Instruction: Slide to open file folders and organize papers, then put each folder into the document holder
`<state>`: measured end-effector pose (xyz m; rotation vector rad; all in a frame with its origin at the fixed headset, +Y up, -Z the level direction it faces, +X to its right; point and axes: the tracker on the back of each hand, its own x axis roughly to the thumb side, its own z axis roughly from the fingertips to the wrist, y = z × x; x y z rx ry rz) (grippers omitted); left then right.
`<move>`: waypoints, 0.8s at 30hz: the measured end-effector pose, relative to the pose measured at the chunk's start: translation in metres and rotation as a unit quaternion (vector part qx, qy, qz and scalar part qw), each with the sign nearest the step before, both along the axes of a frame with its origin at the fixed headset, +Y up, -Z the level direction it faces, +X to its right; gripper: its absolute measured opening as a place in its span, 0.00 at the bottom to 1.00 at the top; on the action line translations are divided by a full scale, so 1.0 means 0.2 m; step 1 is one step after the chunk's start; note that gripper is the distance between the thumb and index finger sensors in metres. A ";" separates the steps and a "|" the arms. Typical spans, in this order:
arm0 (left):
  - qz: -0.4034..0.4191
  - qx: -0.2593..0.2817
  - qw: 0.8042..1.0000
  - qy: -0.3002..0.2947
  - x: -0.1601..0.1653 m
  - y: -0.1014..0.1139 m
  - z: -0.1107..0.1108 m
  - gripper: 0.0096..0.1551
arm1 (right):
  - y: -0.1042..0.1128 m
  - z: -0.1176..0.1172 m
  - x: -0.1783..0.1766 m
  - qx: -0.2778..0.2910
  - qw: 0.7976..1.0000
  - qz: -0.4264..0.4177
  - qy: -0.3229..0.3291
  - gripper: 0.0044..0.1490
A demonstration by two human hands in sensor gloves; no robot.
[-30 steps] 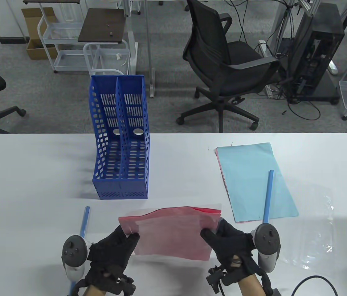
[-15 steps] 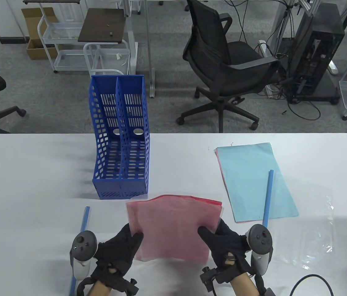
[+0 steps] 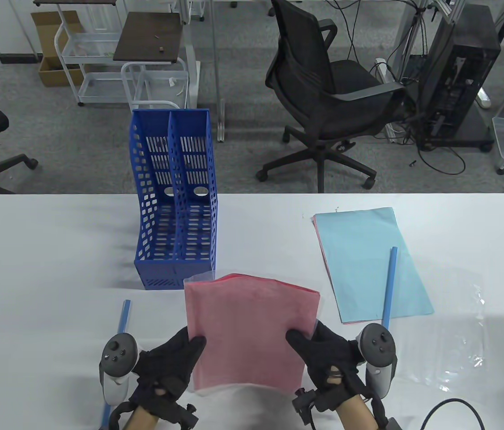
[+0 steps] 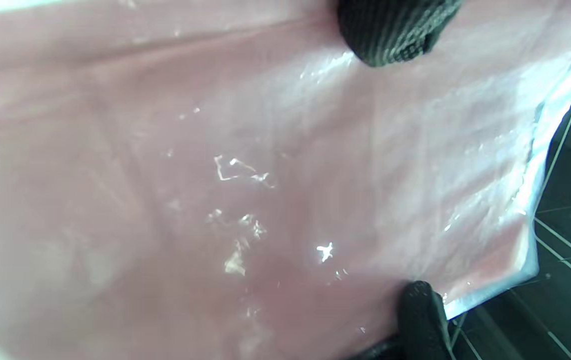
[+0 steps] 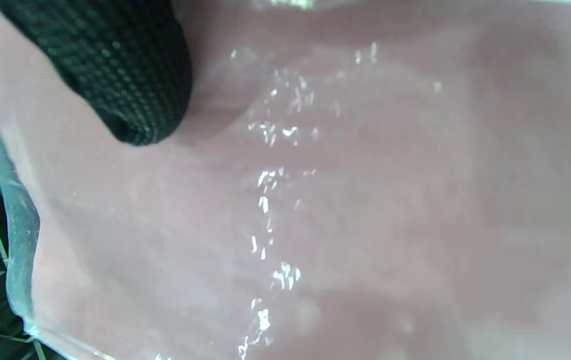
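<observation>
A clear plastic folder filled with pink paper [image 3: 249,329] is raised off the table near the front edge, tilted up toward the camera. My left hand [image 3: 176,358] pinches its left edge and my right hand [image 3: 319,354] pinches its right edge. Both wrist views are filled by the folder [image 4: 245,190] [image 5: 340,210], each with a black thumb tip [image 4: 395,30] [image 5: 120,75] pressed on the plastic. The blue two-slot document holder [image 3: 175,201] stands empty behind the folder. A light blue paper stack [image 3: 368,260] lies at the right with pink sheets beneath.
One blue slide bar [image 3: 388,286] lies on the blue papers; another [image 3: 120,331] lies left of my left hand. An empty clear folder sleeve [image 3: 462,327] lies at the right. A black cable [image 3: 453,412] curls at the front right corner.
Both hands have raised and tilted the pink folder, so more of its face shows and its top edge now reaches the holder's base. The hands shifted slightly inward.
</observation>
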<state>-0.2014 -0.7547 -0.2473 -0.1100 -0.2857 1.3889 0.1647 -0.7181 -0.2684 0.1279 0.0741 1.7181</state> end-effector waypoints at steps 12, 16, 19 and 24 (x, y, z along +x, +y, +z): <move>-0.062 -0.046 0.997 0.025 -0.02 0.00 0.00 0.25 | -0.01 -0.02 0.16 -0.081 0.981 0.124 -0.122 0.27; -0.192 -0.038 0.980 0.018 0.02 0.04 0.02 0.25 | 0.04 0.00 0.16 -0.032 0.935 0.300 -0.185 0.37; -0.266 -0.015 0.964 0.002 0.07 0.07 0.03 0.25 | 0.08 0.02 0.07 0.084 0.919 0.349 -0.166 0.53; -0.285 0.008 0.956 -0.062 0.16 0.08 0.04 0.25 | 0.09 0.04 -0.06 0.165 0.929 0.327 -0.049 0.60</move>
